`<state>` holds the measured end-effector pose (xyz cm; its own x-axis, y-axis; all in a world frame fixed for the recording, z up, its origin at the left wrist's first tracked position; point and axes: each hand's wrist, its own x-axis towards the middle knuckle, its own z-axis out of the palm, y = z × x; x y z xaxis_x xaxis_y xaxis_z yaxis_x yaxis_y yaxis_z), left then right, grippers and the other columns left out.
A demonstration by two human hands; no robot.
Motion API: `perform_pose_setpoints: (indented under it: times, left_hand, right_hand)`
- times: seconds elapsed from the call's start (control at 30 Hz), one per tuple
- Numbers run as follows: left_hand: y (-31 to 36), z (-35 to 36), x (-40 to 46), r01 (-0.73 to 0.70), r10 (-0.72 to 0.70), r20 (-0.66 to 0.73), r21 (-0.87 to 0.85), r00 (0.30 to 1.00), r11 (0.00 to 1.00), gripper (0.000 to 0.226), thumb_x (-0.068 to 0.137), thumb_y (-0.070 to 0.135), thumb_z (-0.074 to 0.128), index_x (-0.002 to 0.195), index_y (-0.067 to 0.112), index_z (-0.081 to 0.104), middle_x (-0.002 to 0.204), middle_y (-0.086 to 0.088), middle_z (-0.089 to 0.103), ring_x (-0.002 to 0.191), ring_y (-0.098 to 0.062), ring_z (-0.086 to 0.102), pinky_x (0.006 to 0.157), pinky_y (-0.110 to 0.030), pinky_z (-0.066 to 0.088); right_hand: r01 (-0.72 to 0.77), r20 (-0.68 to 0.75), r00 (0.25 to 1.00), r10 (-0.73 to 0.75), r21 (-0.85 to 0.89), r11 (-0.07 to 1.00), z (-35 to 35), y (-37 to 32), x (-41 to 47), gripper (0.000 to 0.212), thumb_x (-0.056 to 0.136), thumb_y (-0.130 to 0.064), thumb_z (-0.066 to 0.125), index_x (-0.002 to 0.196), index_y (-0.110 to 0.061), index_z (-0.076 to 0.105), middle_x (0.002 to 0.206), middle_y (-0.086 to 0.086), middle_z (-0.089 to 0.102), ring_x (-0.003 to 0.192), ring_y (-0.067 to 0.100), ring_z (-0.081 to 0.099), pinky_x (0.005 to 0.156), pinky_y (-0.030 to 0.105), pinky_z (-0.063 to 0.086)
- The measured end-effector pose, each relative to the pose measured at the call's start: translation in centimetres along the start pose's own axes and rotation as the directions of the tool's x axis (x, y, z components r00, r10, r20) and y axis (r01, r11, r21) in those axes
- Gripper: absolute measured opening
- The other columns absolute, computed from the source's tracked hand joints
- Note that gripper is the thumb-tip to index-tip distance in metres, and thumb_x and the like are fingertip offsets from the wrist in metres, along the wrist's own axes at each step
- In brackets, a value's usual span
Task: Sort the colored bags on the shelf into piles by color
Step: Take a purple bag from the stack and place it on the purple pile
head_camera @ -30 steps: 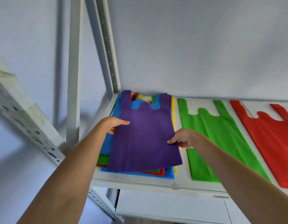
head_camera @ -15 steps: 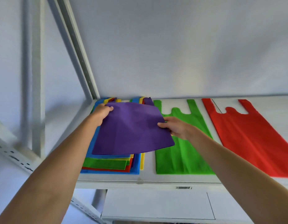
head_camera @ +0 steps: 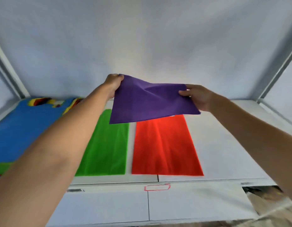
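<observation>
We see the purple bag (head_camera: 151, 102) as thin, matt cloth with a fine woven-looking grain, creasing softly where it hangs. The green bag (head_camera: 107, 145) and red bag (head_camera: 164, 145) look like the same matt fabric, lying flat with faint lengthwise folds. The shelf (head_camera: 223, 145) shows a smooth, white painted surface, its uprights (head_camera: 273, 69) apparently painted metal.

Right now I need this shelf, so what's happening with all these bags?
A person is sorting bags by color. Both hands, left hand and right hand, hold a purple bag in the air above the green bag and red bag, which lie flat, side by side, on the shelf. The unsorted stack, blue on top, sits at the left.
</observation>
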<state>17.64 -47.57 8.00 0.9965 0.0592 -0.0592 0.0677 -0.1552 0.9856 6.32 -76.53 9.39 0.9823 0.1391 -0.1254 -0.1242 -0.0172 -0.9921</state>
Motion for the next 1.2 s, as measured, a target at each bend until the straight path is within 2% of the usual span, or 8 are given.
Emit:
perform_pose_setpoints:
  times: [0.3,0.47,0.57,0.7,0.97,1.03,1.1,1.2]
  left_hand:
    - [9.2,20.0,-0.6,-0.209,0.234,0.108,-0.202,0.966,0.957,0.033,0.100,0.027,0.043,0.130,0.019,0.054,0.124,-0.002,0.063,0.094,-0.013,0.062,0.073,-0.025,0.055]
    - [2.6,28.8,-1.2,-0.110,0.117,0.161,-0.048,0.980,0.993,0.039,0.098,0.025,0.047,0.135,0.013,0.050,0.129,-0.009,0.061,0.110,-0.024,0.063,0.095,-0.037,0.054]
    - [-3.9,32.4,-2.1,-0.016,-0.004,0.181,0.108,0.984,0.994,0.041,0.093,0.027,0.048,0.127,0.006,0.056,0.127,-0.017,0.062,0.116,-0.031,0.061,0.100,-0.045,0.050]
    - [-10.2,34.8,-4.7,0.112,-0.173,0.210,0.273,0.962,0.955,0.043,0.097,0.022,0.044,0.138,0.006,0.047,0.138,-0.016,0.055,0.124,-0.032,0.055,0.105,-0.041,0.045]
    - [-12.0,34.9,-6.7,0.208,-0.303,0.191,0.398,0.934,0.894,0.045,0.095,0.026,0.048,0.137,0.011,0.046,0.135,-0.009,0.056,0.118,-0.030,0.058,0.100,-0.042,0.050]
    - [-10.6,33.7,-7.2,0.195,-0.303,0.200,0.429,0.932,0.882,0.041,0.096,0.022,0.046,0.133,0.006,0.047,0.129,-0.011,0.059,0.111,-0.034,0.064,0.090,-0.041,0.056]
    - [-8.4,31.4,-7.5,0.056,-0.199,0.210,0.541,0.957,0.839,0.034,0.098,0.021,0.041,0.127,0.006,0.052,0.119,-0.014,0.066,0.100,-0.033,0.070,0.082,-0.038,0.058]
    - [-4.8,26.1,-7.4,-0.269,0.140,0.232,0.769,0.963,0.580,0.032,0.097,0.027,0.039,0.114,0.015,0.063,0.114,-0.006,0.069,0.103,-0.028,0.066,0.078,-0.028,0.046]
  right_hand:
    - [0.207,-0.261,0.939,-0.224,-0.093,0.974,-19.7,-6.2,-5.3,0.032,0.087,0.001,0.055,0.094,-0.027,0.068,0.076,-0.009,0.073,0.066,0.007,0.069,0.064,0.023,0.058]
    - [0.051,-0.319,0.946,-0.063,-0.048,0.998,-26.2,0.8,-7.7,0.020,0.082,-0.007,0.065,0.095,-0.021,0.065,0.069,-0.007,0.075,0.059,0.008,0.071,0.055,0.023,0.058]
    - [-0.089,-0.332,0.941,0.071,-0.037,0.995,-28.2,6.5,-8.7,0.049,0.061,-0.020,0.083,0.105,-0.009,0.065,0.068,-0.002,0.075,0.056,0.011,0.071,0.054,0.025,0.059]
    - [-0.282,-0.397,0.891,0.221,-0.101,0.954,-29.2,13.5,-9.5,0.031,0.085,0.009,0.056,0.116,0.007,0.057,0.060,0.002,0.072,0.050,0.013,0.067,0.054,0.023,0.058]
    - [-0.542,-0.456,0.796,0.399,-0.242,0.805,-28.9,16.8,-10.2,0.039,0.085,-0.002,0.063,0.124,-0.003,0.057,0.083,0.010,0.062,0.072,0.023,0.059,0.064,0.031,0.049]
    - [-0.612,-0.508,0.765,0.397,-0.378,0.695,-28.4,16.1,-9.9,0.042,0.086,-0.012,0.065,0.126,-0.004,0.054,0.086,0.010,0.061,0.075,0.027,0.060,0.065,0.035,0.052]
    - [-0.624,-0.563,0.781,0.270,-0.685,0.376,-27.3,14.2,-9.6,0.044,0.089,-0.028,0.060,0.127,-0.008,0.052,0.099,0.011,0.064,0.084,0.030,0.064,0.074,0.036,0.053]
    - [-0.488,-0.489,0.872,-0.001,-0.870,0.077,-24.3,10.8,-8.3,0.044,0.092,-0.036,0.050,0.129,-0.013,0.051,0.121,0.011,0.058,0.111,0.032,0.058,0.085,0.036,0.047]
